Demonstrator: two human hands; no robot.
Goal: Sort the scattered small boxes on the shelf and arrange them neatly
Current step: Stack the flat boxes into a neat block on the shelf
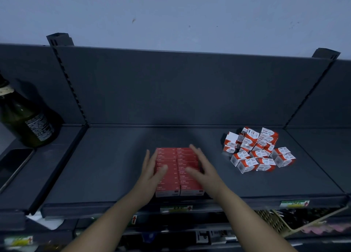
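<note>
Both hands are hovering over the block of red boxes (178, 171), which is sitting near the front edge of the shelf (117, 156) in two tidy columns, its long axis running from the person toward the back panel. The left hand (153, 168) is lying along the block's left flank and the right hand (204, 168) along its right flank, each with fingers stretched out flat and loosely spread, gripping nothing; whether the palms are actually touching the cardboard is hard to tell, since both are blurred. The relation that is mattering now lies to the right: the heap of red-and-white boxes (258, 151) is lying jumbled, tilted every way, well apart from the red block and farther back on the shelf. The right hand is the nearer one to that heap, so it seems the natural one for reaching across, while the left would be crossing over the finished block.
</note>
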